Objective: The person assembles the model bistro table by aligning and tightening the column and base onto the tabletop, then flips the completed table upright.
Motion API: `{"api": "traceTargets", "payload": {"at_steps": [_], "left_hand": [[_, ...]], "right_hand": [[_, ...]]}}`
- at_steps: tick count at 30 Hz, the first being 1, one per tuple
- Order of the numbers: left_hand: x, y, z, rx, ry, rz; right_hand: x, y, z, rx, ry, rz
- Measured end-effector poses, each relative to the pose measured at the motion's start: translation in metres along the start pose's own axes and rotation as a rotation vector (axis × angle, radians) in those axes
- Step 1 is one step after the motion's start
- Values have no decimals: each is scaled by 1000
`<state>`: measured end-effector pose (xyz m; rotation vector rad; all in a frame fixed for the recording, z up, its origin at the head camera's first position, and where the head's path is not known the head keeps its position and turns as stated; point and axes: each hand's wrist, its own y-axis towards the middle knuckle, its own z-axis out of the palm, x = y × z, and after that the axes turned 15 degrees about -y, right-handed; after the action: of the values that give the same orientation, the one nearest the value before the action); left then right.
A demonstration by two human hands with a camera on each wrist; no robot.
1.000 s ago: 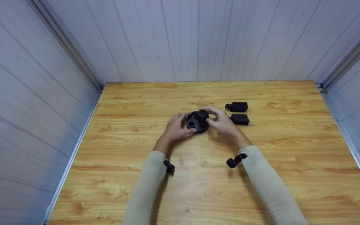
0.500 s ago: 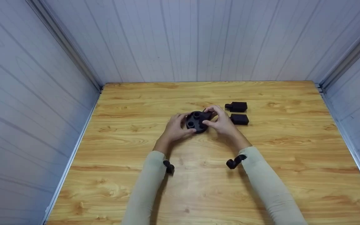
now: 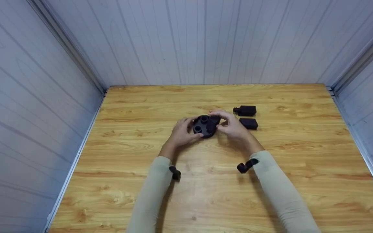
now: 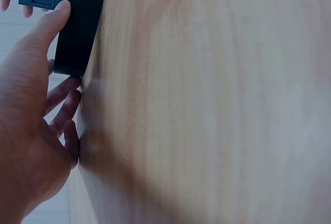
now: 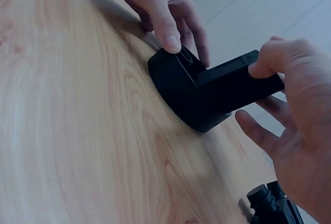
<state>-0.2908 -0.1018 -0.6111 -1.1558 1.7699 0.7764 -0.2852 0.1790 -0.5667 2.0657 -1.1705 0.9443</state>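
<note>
A round black base (image 3: 206, 133) with raised ring-shaped sockets sits on the wooden table. My left hand (image 3: 181, 132) grips its left side, thumb at the near edge and fingers at the far edge; the left wrist view shows the thumb on top of the base's side wall (image 4: 77, 38). A black rectangular block (image 5: 235, 81) stands up from the base's right part, its lower end hidden. My right hand (image 3: 233, 127) holds this block near its top between thumb and fingers. In the right wrist view the thumb lies on the block's upper end.
To the right of the right hand lie two more black blocks, a far one (image 3: 248, 110) with a narrow stepped neck pointing left and a near one (image 3: 248, 123). White panel walls (image 3: 186, 42) enclose the table (image 3: 193, 194) at the back and sides.
The right hand's block has gone from above the far socket to the base's right part, uncovering that socket. The right hand has shifted slightly right; the left hand and base have stayed.
</note>
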Motion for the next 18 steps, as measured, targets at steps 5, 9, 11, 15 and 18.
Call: {"api": "traceTargets", "payload": {"at_steps": [5,9,11,15,18], "left_hand": [[0,0,0,1,1,-13],[-2,-1,0,-5,14,-15],[-3,-1,0,-2,9,-14],[2,2,1,-1,-10,-22],[10,6,3,-9,4,-15]], "right_hand": [[1,-1,-1,-26,-52,21],[1,-2,-2,-28,-107,37],[1,-2,-1,-34,-132,34],[1,-2,-1,-52,-152,38],[2,-2,-1,-59,-161,43]]}}
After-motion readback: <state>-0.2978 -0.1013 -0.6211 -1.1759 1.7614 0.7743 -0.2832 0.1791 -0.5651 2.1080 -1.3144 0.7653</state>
